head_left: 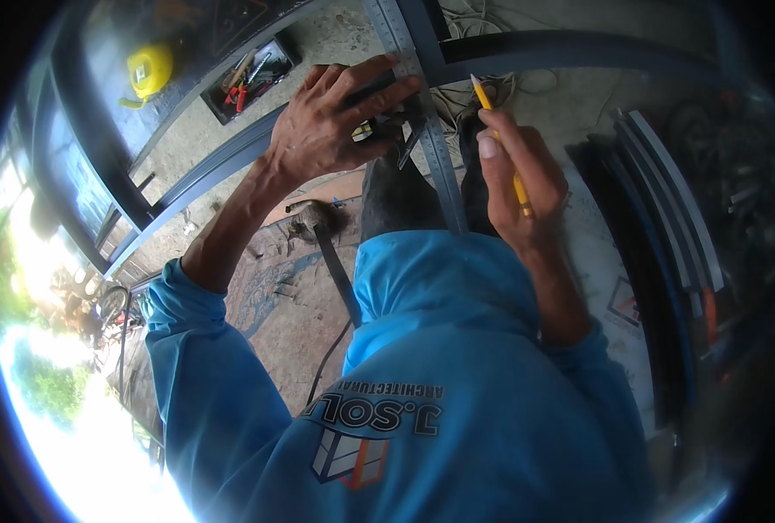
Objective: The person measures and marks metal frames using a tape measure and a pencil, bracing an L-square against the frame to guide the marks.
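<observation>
My left hand (pixel 331 118) is closed around the head of a combination square, two fingers reaching across its steel ruler (pixel 440 161). A yellowish spot, perhaps the level vial, shows under the palm. The ruler slants from the top of the view down toward my lap, lying over a dark grey metal frame (pixel 518 54). Between the thumb and fingers of my right hand (pixel 527 174) is a yellow pencil (pixel 520 193). Its point is up, just below the frame's bar and to the right of the ruler. The fingers partly cover the pencil's middle.
A yellow hard hat (pixel 150 71) rests at upper left. Beside it, a dark tray (pixel 252 80) holds several hand tools. Cords (pixel 540 83) lie on the floor behind the frame. Long metal bars (pixel 657 200) are stacked at right. A long-handled tool (pixel 333 270) stands near my legs.
</observation>
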Action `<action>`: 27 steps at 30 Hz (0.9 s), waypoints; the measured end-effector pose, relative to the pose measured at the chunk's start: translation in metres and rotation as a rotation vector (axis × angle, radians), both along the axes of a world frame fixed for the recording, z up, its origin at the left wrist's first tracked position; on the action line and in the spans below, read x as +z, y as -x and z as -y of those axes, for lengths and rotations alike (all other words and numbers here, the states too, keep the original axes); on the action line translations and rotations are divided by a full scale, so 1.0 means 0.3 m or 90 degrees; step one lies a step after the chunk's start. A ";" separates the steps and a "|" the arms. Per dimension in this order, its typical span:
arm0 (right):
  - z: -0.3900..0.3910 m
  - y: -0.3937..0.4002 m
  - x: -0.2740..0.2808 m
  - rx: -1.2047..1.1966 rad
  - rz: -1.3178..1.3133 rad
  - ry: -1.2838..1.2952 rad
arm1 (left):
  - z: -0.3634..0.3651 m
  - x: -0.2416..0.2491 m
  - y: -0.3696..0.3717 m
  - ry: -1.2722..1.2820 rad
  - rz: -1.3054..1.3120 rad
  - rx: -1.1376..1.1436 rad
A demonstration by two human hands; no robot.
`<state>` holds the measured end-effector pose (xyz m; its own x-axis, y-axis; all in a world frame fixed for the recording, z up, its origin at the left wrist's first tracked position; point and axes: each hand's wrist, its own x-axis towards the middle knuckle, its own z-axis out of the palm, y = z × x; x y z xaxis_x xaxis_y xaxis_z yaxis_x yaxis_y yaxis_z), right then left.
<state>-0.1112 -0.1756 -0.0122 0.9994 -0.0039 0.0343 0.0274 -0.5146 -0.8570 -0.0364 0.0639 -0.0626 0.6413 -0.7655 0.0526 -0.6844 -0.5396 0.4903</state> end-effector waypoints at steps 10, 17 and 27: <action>-0.035 -0.037 -0.059 0.094 0.076 -0.069 | 0.000 -0.008 0.002 0.028 -0.003 0.003; -0.039 -0.041 -0.065 0.106 0.079 -0.075 | 0.002 -0.008 0.004 0.008 0.003 0.004; -0.038 -0.041 -0.059 0.096 0.013 -0.099 | 0.000 -0.008 0.006 -0.002 0.003 0.001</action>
<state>-0.0988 -0.1643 -0.0298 0.9881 0.1392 0.0652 0.1124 -0.3654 -0.9240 -0.0382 0.0638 -0.0649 0.6427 -0.7642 0.0535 -0.6857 -0.5427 0.4851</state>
